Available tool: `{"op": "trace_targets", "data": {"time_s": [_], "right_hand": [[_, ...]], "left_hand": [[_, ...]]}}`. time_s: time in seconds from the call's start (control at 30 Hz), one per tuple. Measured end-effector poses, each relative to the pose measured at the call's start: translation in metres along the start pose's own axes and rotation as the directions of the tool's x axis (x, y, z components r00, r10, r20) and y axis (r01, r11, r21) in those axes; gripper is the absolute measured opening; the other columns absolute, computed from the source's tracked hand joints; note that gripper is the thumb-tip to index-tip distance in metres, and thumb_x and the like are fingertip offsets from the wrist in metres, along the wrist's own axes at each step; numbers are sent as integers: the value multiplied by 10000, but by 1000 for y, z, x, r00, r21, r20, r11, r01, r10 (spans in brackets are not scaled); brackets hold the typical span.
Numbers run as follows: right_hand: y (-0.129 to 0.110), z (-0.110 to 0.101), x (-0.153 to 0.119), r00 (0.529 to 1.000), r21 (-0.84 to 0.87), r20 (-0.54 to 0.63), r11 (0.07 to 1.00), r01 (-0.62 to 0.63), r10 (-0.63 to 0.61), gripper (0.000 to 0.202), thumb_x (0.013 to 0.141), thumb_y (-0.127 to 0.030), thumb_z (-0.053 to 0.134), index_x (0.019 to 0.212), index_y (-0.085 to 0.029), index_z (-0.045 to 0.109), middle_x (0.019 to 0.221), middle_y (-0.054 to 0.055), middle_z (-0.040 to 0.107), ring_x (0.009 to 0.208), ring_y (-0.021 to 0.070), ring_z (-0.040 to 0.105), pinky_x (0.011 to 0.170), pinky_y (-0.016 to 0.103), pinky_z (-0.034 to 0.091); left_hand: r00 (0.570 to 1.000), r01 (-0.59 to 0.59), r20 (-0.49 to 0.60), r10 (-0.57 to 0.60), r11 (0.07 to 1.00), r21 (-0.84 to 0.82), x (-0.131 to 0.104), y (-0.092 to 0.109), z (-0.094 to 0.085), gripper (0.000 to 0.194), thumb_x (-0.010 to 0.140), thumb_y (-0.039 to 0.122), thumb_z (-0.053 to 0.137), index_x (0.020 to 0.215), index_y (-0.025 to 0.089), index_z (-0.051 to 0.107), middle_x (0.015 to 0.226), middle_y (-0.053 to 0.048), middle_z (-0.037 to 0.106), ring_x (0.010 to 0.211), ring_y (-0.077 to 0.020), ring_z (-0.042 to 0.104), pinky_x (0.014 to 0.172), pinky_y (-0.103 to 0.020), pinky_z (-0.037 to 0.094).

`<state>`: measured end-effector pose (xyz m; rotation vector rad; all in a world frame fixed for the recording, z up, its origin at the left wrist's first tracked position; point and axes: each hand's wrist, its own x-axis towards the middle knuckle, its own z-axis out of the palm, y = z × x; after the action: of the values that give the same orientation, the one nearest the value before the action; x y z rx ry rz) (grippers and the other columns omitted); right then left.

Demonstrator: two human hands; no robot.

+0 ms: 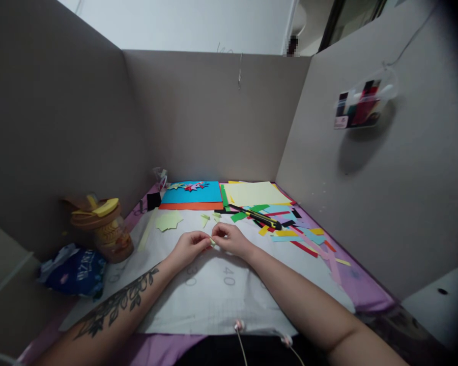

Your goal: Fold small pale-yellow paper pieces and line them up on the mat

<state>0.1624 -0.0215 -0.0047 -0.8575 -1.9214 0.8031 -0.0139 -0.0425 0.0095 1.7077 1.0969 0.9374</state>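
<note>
Pinched between the fingertips of my left hand [190,249] and my right hand [233,241] is a small pale green piece of paper [212,242]. Both hands are closed and meet over the white sheet with printed numbers. My fingers hide most of the piece, so its exact shape cannot be made out. Just beyond lie two small folded pale green paper pieces [205,220]. To their left is a larger pale green paper with a jagged edge [169,220]. A black and yellow utility knife [265,219] rests among paper strips to the right.
Blue paper [193,197] carries several small colourful cutouts. Pale sheets [254,193] are stacked at the back. Colourful strips [301,234] scatter on the right. A brown cup with a yellow lid [112,231] and a blue packet [74,272] stand left. Grey panels [217,112] enclose the table.
</note>
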Motion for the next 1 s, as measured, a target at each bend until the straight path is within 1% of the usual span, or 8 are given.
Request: {"op": "trace_targets", "data": {"time_s": [0.13, 0.23, 0.3, 0.37, 0.5, 0.63, 0.8, 1.0], "right_hand": [[-7, 0, -1, 993, -37, -105, 998, 44, -47, 46, 765, -204, 537, 727, -183, 551, 691, -11, 547, 651, 122, 506, 609, 237, 403], [-11, 0, -1, 983, -79, -125, 989, 124, -133, 65, 785, -220, 537, 743, -187, 575, 790, 28, 595, 759, 151, 545, 677, 262, 429], [-10, 1, -2, 972, -115, -144, 979, 170, -186, 49, 770, -228, 570, 745, -190, 588, 810, 37, 607, 797, 164, 554, 714, 278, 438], [-9, 4, -2, 963, -146, -182, 974, 175, -201, 41, 762, -211, 575, 730, -192, 594, 778, 33, 609, 779, 165, 556, 729, 288, 440], [-11, 9, -2, 958, -131, -238, 983, 131, -160, 94, 756, -161, 539, 677, -191, 581, 713, 15, 597, 707, 150, 553, 694, 275, 442], [-15, 11, -2, 961, -56, -268, 997, 57, -69, 81, 717, -143, 546, 651, -184, 568, 681, 5, 589, 669, 143, 552, 649, 256, 439], [-18, 14, -4, 970, 39, -242, 999, -28, 37, 55, 694, -141, 536, 662, -180, 560, 662, -4, 584, 650, 140, 548, 633, 252, 433], [-17, 17, -3, 976, 81, -205, 995, -60, 75, 47, 673, -141, 526, 684, -185, 517, 657, -25, 534, 630, 124, 499, 610, 245, 400]], "left_hand": [[997, -1, -75, -2, 999, -35, 2, -1, 0, 224, 735, 360, 584, 707, 144, 638, 611, -8, 612, 559, -117, 516, 535, -209, 390], [990, 2, -143, -9, 999, -52, 3, -3, 0, 219, 741, 349, 583, 725, 136, 632, 651, -30, 643, 596, -131, 554, 563, -215, 421], [987, -15, -158, 7, 999, -50, 2, -5, 0, 223, 753, 348, 571, 742, 134, 633, 671, -39, 653, 617, -139, 570, 580, -221, 438], [986, -42, -162, 37, 999, -26, 2, -7, 0, 232, 765, 352, 557, 752, 135, 638, 692, -43, 658, 631, -143, 574, 584, -224, 442], [975, -92, -196, 106, 993, 77, 1, -9, 1, 233, 767, 351, 555, 732, 139, 646, 679, -29, 644, 618, -133, 546, 572, -215, 415], [963, -115, -228, 144, 984, 136, 0, -7, 1, 220, 765, 340, 553, 712, 143, 636, 657, -11, 619, 607, -123, 516, 569, -210, 395], [962, -120, -222, 159, 976, 180, -2, -3, 2, 184, 757, 298, 535, 686, 147, 612, 632, 2, 592, 597, -117, 497, 569, -209, 385], [967, -117, -195, 165, 964, 237, -2, 1, 6, 152, 745, 264, 503, 644, 157, 542, 578, 28, 515, 556, -105, 445, 533, -208, 345]]}}
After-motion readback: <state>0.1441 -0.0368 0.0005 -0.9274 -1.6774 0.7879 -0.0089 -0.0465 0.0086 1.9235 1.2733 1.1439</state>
